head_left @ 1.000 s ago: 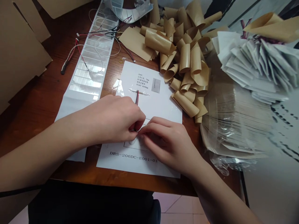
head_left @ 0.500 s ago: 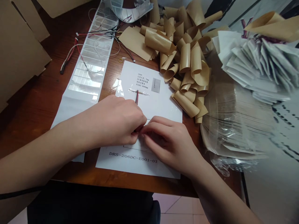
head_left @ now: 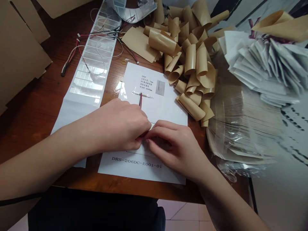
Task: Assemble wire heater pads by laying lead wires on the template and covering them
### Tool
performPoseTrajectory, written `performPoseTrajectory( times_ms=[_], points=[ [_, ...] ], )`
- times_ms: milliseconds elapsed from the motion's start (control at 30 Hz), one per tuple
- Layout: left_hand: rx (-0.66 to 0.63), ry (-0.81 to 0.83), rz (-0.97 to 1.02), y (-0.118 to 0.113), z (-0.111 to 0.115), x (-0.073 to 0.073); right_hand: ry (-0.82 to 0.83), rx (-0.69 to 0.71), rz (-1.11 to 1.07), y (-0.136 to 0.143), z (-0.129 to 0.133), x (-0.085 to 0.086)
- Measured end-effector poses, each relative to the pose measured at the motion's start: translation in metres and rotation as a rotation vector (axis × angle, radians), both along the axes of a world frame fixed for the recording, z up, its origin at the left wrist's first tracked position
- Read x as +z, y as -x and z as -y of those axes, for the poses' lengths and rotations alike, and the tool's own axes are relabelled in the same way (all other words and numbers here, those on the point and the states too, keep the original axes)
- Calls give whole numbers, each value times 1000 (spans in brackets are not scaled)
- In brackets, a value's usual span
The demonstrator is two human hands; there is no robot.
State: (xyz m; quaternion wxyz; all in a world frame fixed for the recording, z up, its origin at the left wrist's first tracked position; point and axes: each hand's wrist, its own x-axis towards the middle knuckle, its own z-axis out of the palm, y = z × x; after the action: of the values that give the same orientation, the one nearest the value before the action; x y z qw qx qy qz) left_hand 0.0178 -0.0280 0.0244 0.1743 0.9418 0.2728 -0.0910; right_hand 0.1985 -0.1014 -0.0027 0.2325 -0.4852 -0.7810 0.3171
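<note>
Both hands meet low over a white printed sheet (head_left: 113,165) lettered DRS-206DC-E001-01. My left hand (head_left: 125,125) is closed, knuckles up, its fingertips curled under and hidden. Against it, my right hand (head_left: 172,141) has thumb and fingers pinched together. Whatever lies between the fingertips is too covered to make out. Red and black wires (head_left: 141,101) run from beneath my left hand up to a strip of clear tape (head_left: 147,96) on the sheet. Above the tape are printed lines of text and a small grey picture (head_left: 160,88).
Curled brown paper pieces (head_left: 190,59) are heaped behind the sheet. A bagged stack of paper (head_left: 243,128) and fanned white packets (head_left: 264,64) stand at right. Loose connector wires (head_left: 79,48) cross a silver label strip (head_left: 96,64) at left, near cardboard (head_left: 21,54).
Both hands stay in nearly the same place, with fingertips together. The whole view has shifted very slightly; nothing is visibly picked up or let go.
</note>
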Motion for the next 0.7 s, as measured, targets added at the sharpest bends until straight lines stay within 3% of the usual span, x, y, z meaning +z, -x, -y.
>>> performPoseTrajectory(
  times_ms=[700],
  points=[
    [-49,-92,-22,1,2,2,36,-10,12,-1,-3,0]
  ],
)
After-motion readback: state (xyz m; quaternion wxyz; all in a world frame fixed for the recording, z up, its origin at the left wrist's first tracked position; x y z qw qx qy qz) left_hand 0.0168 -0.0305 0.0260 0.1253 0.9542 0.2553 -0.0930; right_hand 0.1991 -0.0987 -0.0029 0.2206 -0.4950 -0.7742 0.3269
